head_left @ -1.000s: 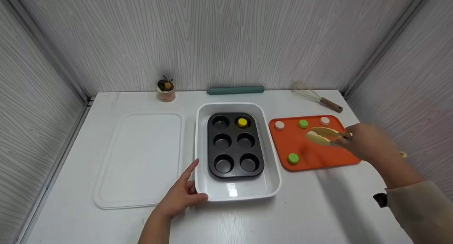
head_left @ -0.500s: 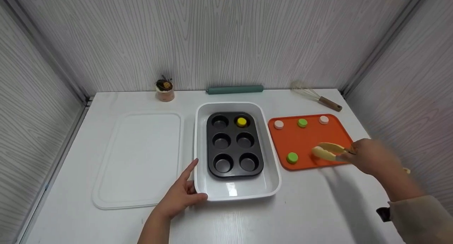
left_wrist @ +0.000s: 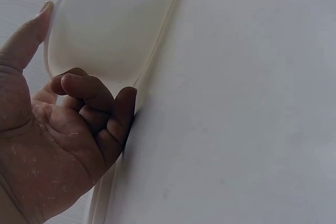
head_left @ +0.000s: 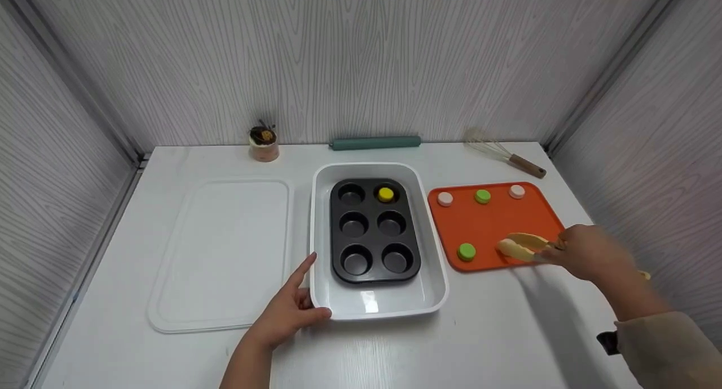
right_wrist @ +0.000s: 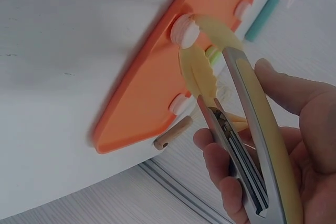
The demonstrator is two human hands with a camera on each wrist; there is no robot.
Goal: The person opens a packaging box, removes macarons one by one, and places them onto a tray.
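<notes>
My right hand grips yellow tongs over the front right of an orange tray. In the right wrist view the tongs pinch a pale round piece just above the tray. My left hand holds the near left corner of a white dish, thumb along its side wall and fingers curled against the rim. A dark muffin tin lies in the dish, with a yellow piece in its far right cup.
Two green pieces and two pink ones sit on the tray. A white lid lies left of the dish. Along the back wall are a small cup, a teal roller and a whisk.
My right hand has carried the tongs from the tray's middle toward its front right edge and then nearly stopped. The left hand has stayed on the dish corner.
</notes>
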